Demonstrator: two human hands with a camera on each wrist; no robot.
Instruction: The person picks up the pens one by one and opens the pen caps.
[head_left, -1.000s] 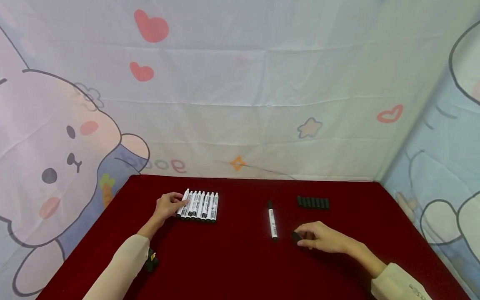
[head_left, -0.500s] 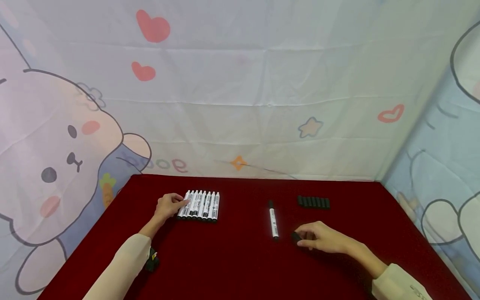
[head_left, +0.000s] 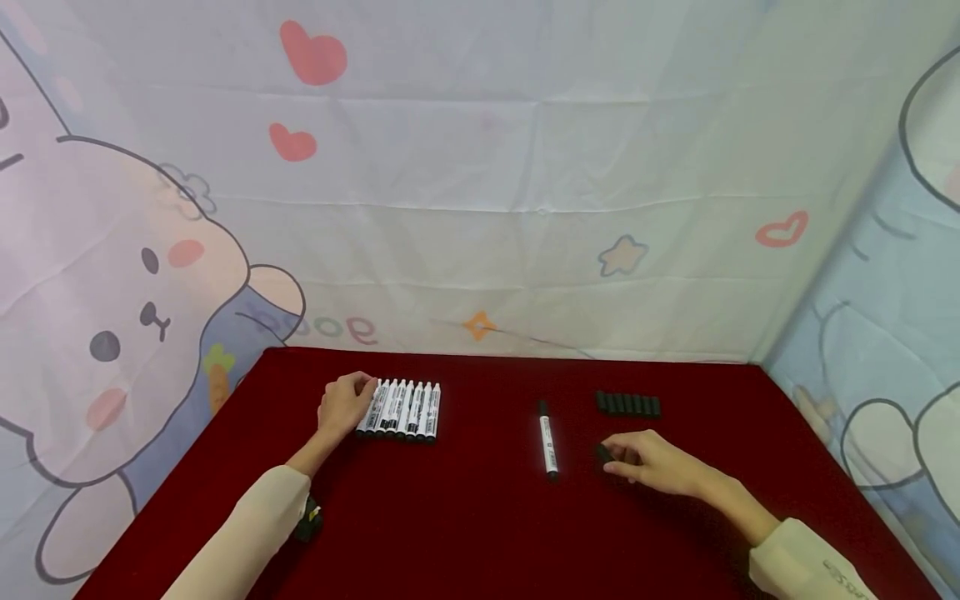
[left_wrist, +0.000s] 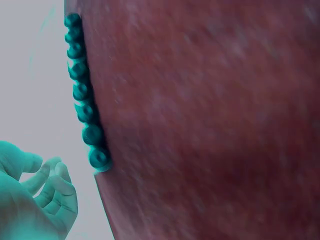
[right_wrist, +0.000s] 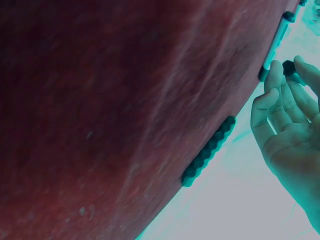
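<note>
My left hand [head_left: 347,403] hovers at the left end of a row of capless white markers [head_left: 401,410], tips pointing away from me. In the left wrist view its fingers [left_wrist: 62,187] are loosely bent with nothing between them, apart from the marker ends [left_wrist: 82,92]. My right hand [head_left: 654,461] pinches a black marker cap [head_left: 603,453] between thumb and forefinger; the cap [right_wrist: 289,68] also shows in the right wrist view. Left of that hand a single white marker [head_left: 548,444] with a black cap on lies on the cloth.
Farther back on the right, several black caps [head_left: 628,405] lie side by side in a row. A dark red cloth [head_left: 480,517] covers the table. Beside the left sleeve is a dark object [head_left: 308,520] with a yellow mark. A printed curtain [head_left: 480,183] stands behind the table.
My left hand has come off the leftmost marker and shifted slightly away from me. With the cap still pinched, my right hand has moved a little right and away from me.
</note>
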